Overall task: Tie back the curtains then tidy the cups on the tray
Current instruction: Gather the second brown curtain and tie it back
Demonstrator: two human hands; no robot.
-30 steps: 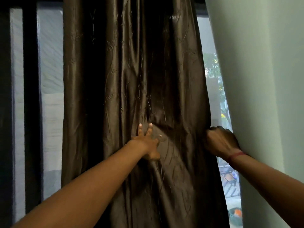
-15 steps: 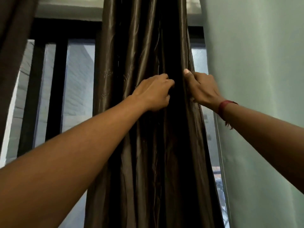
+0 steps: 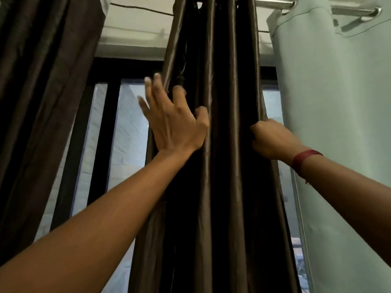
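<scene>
Two bare hands are reaching up to a dark brown curtain (image 3: 222, 144) that is hanging in tight vertical folds from a metal rod (image 3: 273, 4) at the top of the view. The left hand (image 3: 175, 121) is spreading wide, fingers (image 3: 157, 85) fanned apart, with its palm side lying against the curtain's left folds and gripping nothing. The right hand (image 3: 273, 138) is closing into a fist on the curtain's right edge, pinching the fabric (a red thread band (image 3: 304, 158) is circling that wrist). A second dark curtain (image 3: 42, 92) is hanging at the far left, well apart from the gathered one, and a pale green curtain (image 3: 338, 123) is hanging just beside the right hand. Between the curtains, window panes (image 3: 129, 134) in a black frame (image 3: 110, 115) are showing daylight. Neither the cups nor the tray are appearing in this view.
</scene>
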